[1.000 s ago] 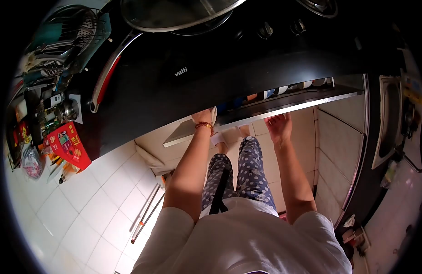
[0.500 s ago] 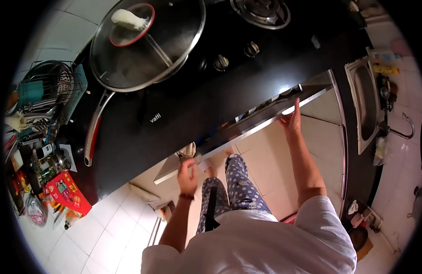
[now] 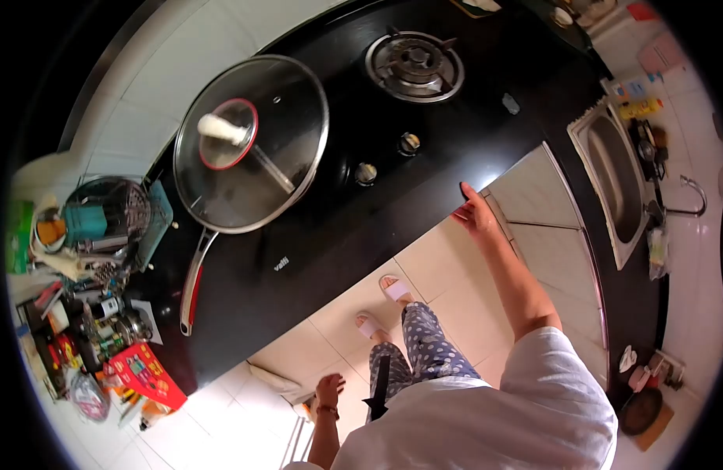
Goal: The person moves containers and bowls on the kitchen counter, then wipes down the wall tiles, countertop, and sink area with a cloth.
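My right hand [image 3: 476, 213] is at the front edge of the black counter [image 3: 244, 317], thumb raised and fingers stretched toward the edge. It seems to touch the front below the countertop, where the fingertips are partly hidden. My left hand [image 3: 328, 389] hangs low beside my patterned trousers [image 3: 439, 337], fingers loosely bent and apart, with nothing seen in it. On the hob, a wide pan under a glass lid [image 3: 256, 184] stands with its long handle [image 3: 193, 294] toward me.
Right of the pan is a bare gas burner [image 3: 416, 66], with two knobs [image 3: 409, 143] in front. A sink [image 3: 612, 180] with a tap [image 3: 690, 188] is at the right. Utensil baskets [image 3: 115, 227], bottles and a red packet [image 3: 146, 376] crowd the left end.
The drawer that stood pulled out under the counter is now pushed in. My left hand has dropped away from it toward my side; my right hand stays by the front edge. The view has shifted.
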Available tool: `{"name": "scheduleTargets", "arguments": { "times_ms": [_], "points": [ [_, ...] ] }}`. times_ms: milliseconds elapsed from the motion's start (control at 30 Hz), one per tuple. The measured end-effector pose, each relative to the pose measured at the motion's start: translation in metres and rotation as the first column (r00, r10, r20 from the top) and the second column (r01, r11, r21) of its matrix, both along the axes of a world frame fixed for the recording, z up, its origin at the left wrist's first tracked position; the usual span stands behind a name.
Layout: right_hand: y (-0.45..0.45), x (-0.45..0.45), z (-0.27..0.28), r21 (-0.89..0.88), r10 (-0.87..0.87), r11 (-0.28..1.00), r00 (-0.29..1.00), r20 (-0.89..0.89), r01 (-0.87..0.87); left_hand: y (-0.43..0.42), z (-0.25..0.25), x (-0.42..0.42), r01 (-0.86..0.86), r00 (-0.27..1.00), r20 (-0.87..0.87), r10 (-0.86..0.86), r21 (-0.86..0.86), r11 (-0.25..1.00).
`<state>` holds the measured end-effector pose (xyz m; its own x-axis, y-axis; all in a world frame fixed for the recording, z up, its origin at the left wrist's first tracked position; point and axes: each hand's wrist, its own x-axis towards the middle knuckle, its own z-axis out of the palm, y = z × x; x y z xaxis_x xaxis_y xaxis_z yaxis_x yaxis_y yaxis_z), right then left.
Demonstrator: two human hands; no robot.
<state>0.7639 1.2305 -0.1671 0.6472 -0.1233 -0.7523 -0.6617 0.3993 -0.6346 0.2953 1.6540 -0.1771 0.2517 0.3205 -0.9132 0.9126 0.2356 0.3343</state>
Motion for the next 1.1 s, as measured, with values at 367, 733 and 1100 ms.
{"name": "scheduleTargets", "arguments": {
  "times_ms": [367,733,1100],
  "points": [
    [-0.008,0.007,-0.022,0.128,0.035,0.99,0.992,0.121,-0.05,-0.037,0.026,-0.003,0.121,0.987,-0.096,-0.127,-0.066,0.99],
    [-0.097,-0.336,-0.021,-0.483,0.583,0.743,0.803,0.124,-0.464,-0.095,0.026,0.098,0.416,0.863,0.277,-0.423,0.086,0.905],
    [-0.318,-0.908,-0.052,-0.6,-0.744,0.668,0.393,-0.54,0.44,-0.194,-0.086,0.084,0.987,-0.156,0.102,-0.983,0.059,-0.15]
  ]
}}
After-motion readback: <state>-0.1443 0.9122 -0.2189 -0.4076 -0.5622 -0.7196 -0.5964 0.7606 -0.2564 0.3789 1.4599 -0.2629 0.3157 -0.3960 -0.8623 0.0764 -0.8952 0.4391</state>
